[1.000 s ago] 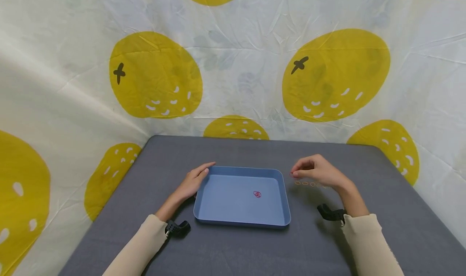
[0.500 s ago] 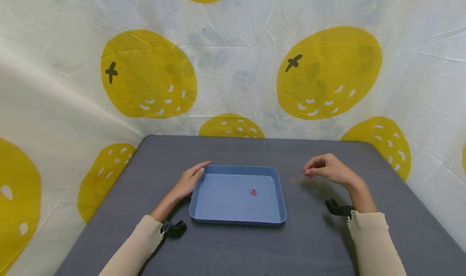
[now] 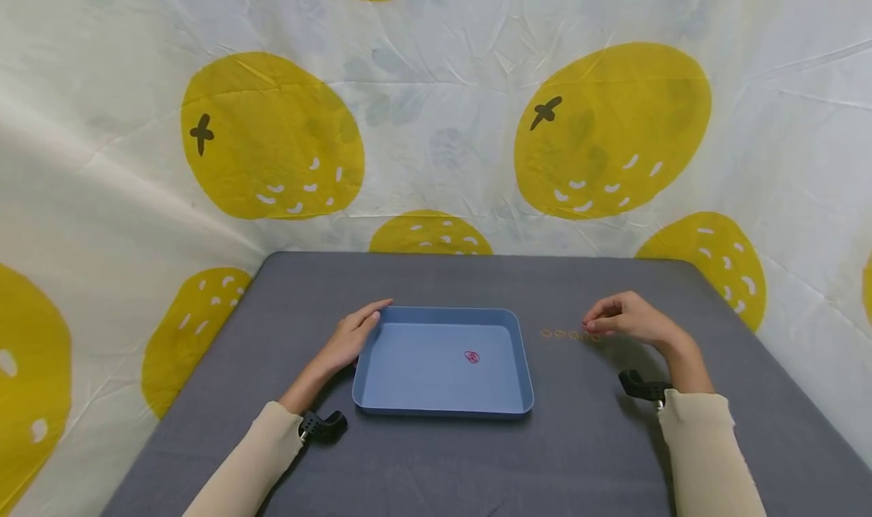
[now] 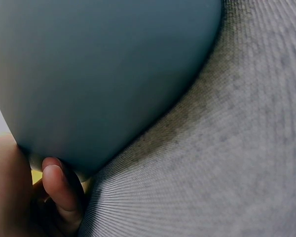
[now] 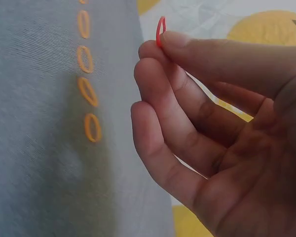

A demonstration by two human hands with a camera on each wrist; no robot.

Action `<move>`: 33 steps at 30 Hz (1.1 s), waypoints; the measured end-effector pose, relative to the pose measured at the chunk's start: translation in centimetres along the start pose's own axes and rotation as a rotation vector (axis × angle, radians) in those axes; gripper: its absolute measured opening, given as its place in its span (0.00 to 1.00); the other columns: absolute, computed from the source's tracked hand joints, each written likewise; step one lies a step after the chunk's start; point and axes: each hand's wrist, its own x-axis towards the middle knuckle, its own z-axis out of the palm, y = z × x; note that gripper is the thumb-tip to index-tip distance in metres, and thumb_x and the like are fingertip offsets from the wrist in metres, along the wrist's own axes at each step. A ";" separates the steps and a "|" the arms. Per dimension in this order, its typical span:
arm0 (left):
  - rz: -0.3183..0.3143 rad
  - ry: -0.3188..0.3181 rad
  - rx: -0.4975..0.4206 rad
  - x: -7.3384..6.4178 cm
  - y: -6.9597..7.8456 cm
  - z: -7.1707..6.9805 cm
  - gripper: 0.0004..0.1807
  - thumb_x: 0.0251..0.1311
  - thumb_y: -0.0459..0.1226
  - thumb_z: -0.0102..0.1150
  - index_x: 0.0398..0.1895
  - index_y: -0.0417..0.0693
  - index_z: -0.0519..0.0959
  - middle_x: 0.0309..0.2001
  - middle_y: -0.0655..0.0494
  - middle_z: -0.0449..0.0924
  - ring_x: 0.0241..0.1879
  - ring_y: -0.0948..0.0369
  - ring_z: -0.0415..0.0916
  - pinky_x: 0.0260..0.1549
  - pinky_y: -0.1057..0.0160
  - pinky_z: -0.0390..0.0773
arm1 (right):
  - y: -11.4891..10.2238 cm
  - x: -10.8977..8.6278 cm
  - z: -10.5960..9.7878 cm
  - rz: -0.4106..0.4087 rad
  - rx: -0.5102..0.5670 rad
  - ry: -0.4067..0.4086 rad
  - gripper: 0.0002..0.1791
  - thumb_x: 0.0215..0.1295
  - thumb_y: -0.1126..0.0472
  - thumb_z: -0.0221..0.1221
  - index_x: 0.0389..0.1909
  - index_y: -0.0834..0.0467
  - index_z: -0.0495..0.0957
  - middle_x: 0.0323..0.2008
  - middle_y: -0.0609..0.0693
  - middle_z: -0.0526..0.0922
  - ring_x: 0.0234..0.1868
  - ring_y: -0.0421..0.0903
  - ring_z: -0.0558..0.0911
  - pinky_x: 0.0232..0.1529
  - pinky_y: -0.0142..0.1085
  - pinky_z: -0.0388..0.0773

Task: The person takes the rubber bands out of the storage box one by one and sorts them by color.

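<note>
My right hand [image 3: 630,318] pinches a small red rubber band [image 5: 161,31] between thumb and index finger, the other fingers loosely bent. In the head view it hovers at the right end of a row of several orange rubber bands [image 3: 559,334] on the table. The right wrist view shows the orange bands [image 5: 85,59] lined up beside the fingers. A blue rectangular tray [image 3: 422,388] lies left of the row, with a small tangle of red rubber bands [image 3: 471,357] inside. My left hand [image 3: 350,338] grips the tray's left side, its fingertips against the tray wall [image 4: 113,98].
A grey cloth-covered table [image 3: 436,464] extends around the tray. Behind it and along both sides hangs a white curtain [image 3: 436,138] printed with yellow fruit. Both wrists carry black camera mounts, such as the right mount [image 3: 643,387].
My right hand has moved rightward with the red rubber band, from near the tray's right edge to the row's right end. My left hand stays on the tray. The head view has shifted slightly.
</note>
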 end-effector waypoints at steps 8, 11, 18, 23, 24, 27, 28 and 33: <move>-0.004 0.002 0.016 0.1 -0.1 -0.1 0.24 0.84 0.48 0.40 0.77 0.61 0.69 0.76 0.50 0.68 0.73 0.46 0.68 0.69 0.39 0.66 | -0.3 1.5 1.6 -0.028 -0.022 -0.041 0.09 0.68 0.66 0.66 0.41 0.69 0.87 0.35 0.59 0.89 0.30 0.41 0.83 0.36 0.37 0.84; -0.002 0.005 0.018 0.2 -0.1 -0.1 0.23 0.83 0.47 0.40 0.76 0.61 0.70 0.76 0.50 0.68 0.74 0.47 0.67 0.69 0.39 0.66 | -0.5 2.2 2.3 -0.029 -0.034 -0.067 0.08 0.67 0.67 0.66 0.39 0.69 0.87 0.32 0.58 0.89 0.29 0.40 0.83 0.33 0.37 0.84; 0.001 0.008 0.020 0.0 -0.2 0.0 0.23 0.84 0.46 0.40 0.76 0.61 0.70 0.76 0.49 0.69 0.70 0.47 0.70 0.66 0.40 0.68 | -0.5 3.4 3.8 -0.021 -0.031 -0.118 0.06 0.66 0.69 0.65 0.38 0.70 0.87 0.30 0.58 0.88 0.29 0.42 0.84 0.32 0.36 0.85; -0.005 0.004 0.013 0.1 -0.2 0.0 0.24 0.84 0.47 0.40 0.77 0.61 0.69 0.76 0.49 0.68 0.72 0.47 0.68 0.67 0.40 0.67 | -0.8 3.6 4.7 -0.027 0.010 -0.133 0.06 0.65 0.71 0.65 0.36 0.72 0.86 0.33 0.60 0.89 0.30 0.41 0.85 0.33 0.36 0.85; -0.004 0.003 0.014 0.0 -0.2 0.0 0.24 0.84 0.47 0.39 0.77 0.61 0.69 0.76 0.49 0.68 0.72 0.47 0.69 0.67 0.40 0.68 | -1.0 3.6 4.8 -0.033 0.013 -0.136 0.06 0.65 0.71 0.65 0.36 0.72 0.86 0.34 0.60 0.89 0.30 0.41 0.84 0.33 0.36 0.85; -0.004 0.004 0.012 0.0 -0.3 0.0 0.24 0.84 0.48 0.39 0.77 0.61 0.69 0.76 0.49 0.68 0.71 0.47 0.69 0.66 0.40 0.68 | -1.4 3.5 5.1 -0.033 0.006 -0.131 0.05 0.65 0.72 0.64 0.35 0.72 0.86 0.36 0.61 0.89 0.30 0.41 0.84 0.33 0.36 0.86; -0.004 0.005 0.013 0.0 -0.3 0.0 0.24 0.84 0.48 0.39 0.76 0.61 0.69 0.76 0.50 0.68 0.72 0.47 0.69 0.67 0.40 0.68 | -1.4 3.5 5.2 -0.034 0.000 -0.130 0.05 0.65 0.72 0.63 0.35 0.72 0.86 0.36 0.61 0.89 0.30 0.42 0.84 0.33 0.36 0.86; -0.001 0.002 0.004 0.0 -0.4 0.0 0.24 0.83 0.48 0.40 0.76 0.61 0.70 0.76 0.49 0.68 0.71 0.47 0.70 0.62 0.40 0.71 | -1.6 3.6 5.3 -0.026 -0.018 -0.121 0.05 0.65 0.74 0.62 0.34 0.72 0.86 0.35 0.60 0.89 0.29 0.43 0.84 0.33 0.37 0.86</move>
